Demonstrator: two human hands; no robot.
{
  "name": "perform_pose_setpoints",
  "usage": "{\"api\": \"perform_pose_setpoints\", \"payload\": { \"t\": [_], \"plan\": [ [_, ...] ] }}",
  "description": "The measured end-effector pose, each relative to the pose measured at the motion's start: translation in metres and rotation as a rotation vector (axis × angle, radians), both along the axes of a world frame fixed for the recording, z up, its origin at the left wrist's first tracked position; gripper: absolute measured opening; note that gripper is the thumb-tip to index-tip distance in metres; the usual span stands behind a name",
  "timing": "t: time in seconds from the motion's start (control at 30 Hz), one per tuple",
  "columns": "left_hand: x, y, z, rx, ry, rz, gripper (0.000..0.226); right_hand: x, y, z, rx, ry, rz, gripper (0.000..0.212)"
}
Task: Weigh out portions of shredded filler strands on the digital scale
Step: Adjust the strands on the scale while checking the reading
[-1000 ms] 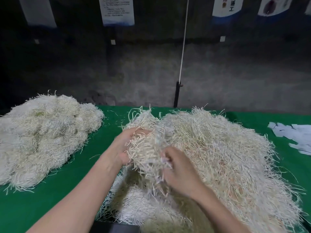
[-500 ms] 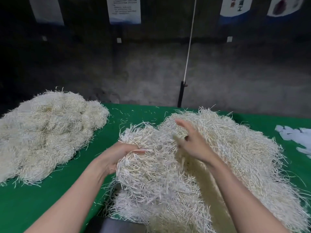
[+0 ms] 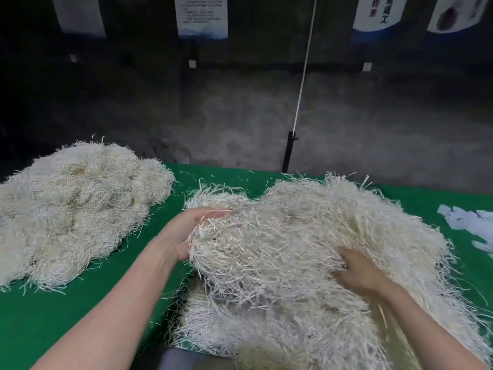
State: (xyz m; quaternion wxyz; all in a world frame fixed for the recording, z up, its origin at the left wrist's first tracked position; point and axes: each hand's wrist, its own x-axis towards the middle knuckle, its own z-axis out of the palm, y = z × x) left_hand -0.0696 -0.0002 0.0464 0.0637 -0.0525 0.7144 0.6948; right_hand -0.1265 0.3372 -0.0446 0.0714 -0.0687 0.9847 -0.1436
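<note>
The left hand (image 3: pixel 190 232) cups the left edge of a raised clump of strands (image 3: pixel 256 252), its fingers (image 3: pixel 213 213) curled over the top, probably to part a portion from the main heap (image 3: pixel 360 209) on the green bench (image 3: pixel 53 316). The right hand (image 3: pixel 358 275) pushes into the clump's right side. Its fingertips are buried, so I cannot tell whether they grip.

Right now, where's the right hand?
Head view, lower right: the right hand rests on the near strand pile, opposite the left hand gripping its left edge.
</note>
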Motion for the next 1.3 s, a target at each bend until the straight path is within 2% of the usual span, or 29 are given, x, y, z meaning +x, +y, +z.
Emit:
{"api": "perform_pose_setpoints", "payload": {
  "t": [0.07,0.13,0.17,0.2,0.27,0.3,0.33,0.37,0.43,0.47,0.5,0.57,0.6,0.63,0.67,0.7,0.73,0.77,0.8,0.87,0.9,0.93,0.97,1.03,1.13,1.17,1.23,1.27,1.3],
  "plan": [
    [0.002,0.001,0.001,-0.01,0.029,-0.033,0.013,0.01,-0.012,0.036,-0.045,-0.045,0.161,0.061],
    [0.004,0.002,0.0,-0.037,0.067,-0.095,0.01,0.02,-0.028,0.072,0.036,-0.015,0.277,0.092],
    [0.003,0.004,0.001,-0.044,0.071,-0.103,0.011,0.024,-0.041,0.088,-0.004,0.038,0.333,0.11],
    [0.001,0.009,0.004,-0.047,0.057,-0.096,0.011,0.029,-0.057,0.1,-0.146,0.068,0.389,0.124],
    [-0.001,0.02,0.015,-0.062,0.008,-0.07,0.013,0.035,-0.098,0.106,-0.575,-0.018,0.445,0.138],
    [0.0,0.025,0.02,-0.057,0.002,-0.069,0.012,0.036,-0.116,0.098,-0.702,-0.102,0.435,0.142],
    [0.001,0.027,0.023,-0.055,0.014,-0.083,0.011,0.037,-0.131,0.084,-0.725,-0.191,0.404,0.142],
    [0.003,0.027,0.026,-0.066,0.029,-0.1,0.008,0.038,-0.143,0.066,-0.663,-0.289,0.378,0.139],
    [0.004,0.022,0.029,-0.106,0.036,-0.114,0.009,0.044,-0.157,0.025,-0.391,-0.464,0.341,0.126],
    [0.002,0.019,0.029,-0.104,0.033,-0.098,0.016,0.047,-0.158,0.004,-0.258,-0.458,0.349,0.113],
    [-0.001,0.015,0.028,-0.081,0.024,-0.065,0.025,0.047,-0.156,-0.011,-0.2,-0.397,0.361,0.089],
    [-0.008,0.002,0.019,0.082,0.013,-0.061,0.034,0.043,-0.144,-0.026,-0.326,-0.211,0.28,0.021],
    [-0.011,-0.004,0.017,0.26,0.031,-0.088,0.035,0.04,-0.135,-0.027,-0.461,-0.16,0.181,0.004],
    [-0.011,-0.007,0.015,0.435,0.046,-0.109,0.036,0.036,-0.124,-0.025,-0.595,-0.123,0.049,0.014],
    [-0.011,-0.01,0.013,0.499,0.057,-0.12,0.04,0.033,-0.113,-0.024,-0.721,-0.106,-0.083,0.019],
    [-0.011,-0.011,0.01,0.436,0.07,-0.127,0.04,0.028,-0.103,-0.02,-0.829,-0.081,-0.183,0.018],
    [-0.011,-0.01,0.005,0.25,0.083,-0.116,0.033,0.025,-0.095,-0.014,-0.891,-0.055,-0.246,0.018],
    [-0.011,-0.005,0.0,-0.02,0.076,-0.134,0.026,0.022,-0.091,-0.007,-0.93,-0.026,-0.283,0.02],
    [-0.01,0.002,-0.006,-0.301,0.038,-0.263,0.041,0.019,-0.089,0.0,-0.962,0.002,-0.306,0.025],
    [-0.01,0.031,-0.028,-0.774,-0.12,-0.571,0.087,0.014,-0.089,0.011,-1.036,0.049,-0.341,0.042],
    [-0.009,0.048,-0.041,-0.968,-0.153,-0.653,0.096,0.012,-0.09,0.015,-1.062,0.066,-0.348,0.05],
    [-0.011,0.062,-0.055,-1.117,-0.128,-0.667,0.091,0.013,-0.091,0.019,-1.064,0.075,-0.34,0.055],
    [-0.015,0.073,-0.065,-1.224,-0.048,-0.602,0.076,0.013,-0.09,0.02,-1.043,0.08,-0.325,0.059],
    [-0.028,0.078,-0.074,-1.313,0.171,-0.318,0.047,0.016,-0.083,0.017,-0.995,0.074,-0.305,0.056],
    [-0.053,0.063,-0.066,-1.012,0.281,0.109,0.021,0.023,-0.065,0.004,-0.731,0.133,-0.142,0.015],
    [-0.057,0.058,-0.062,-0.913,0.316,0.199,0.012,0.025,-0.061,-0.002,-0.61,0.154,-0.058,0.014],
    [-0.062,0.059,-0.059,-0.706,0.328,0.343,0.013,0.026,-0.058,-0.013,-0.368,0.197,0.059,0.01],
    [-0.061,0.061,-0.056,-0.545,0.286,0.39,0.021,0.027,-0.059,-0.017,-0.289,0.22,0.093,0.003],
    [-0.061,0.066,-0.053,-0.365,0.221,0.416,0.036,0.026,-0.06,-0.02,-0.236,0.252,0.112,0.008]
  ]
}}
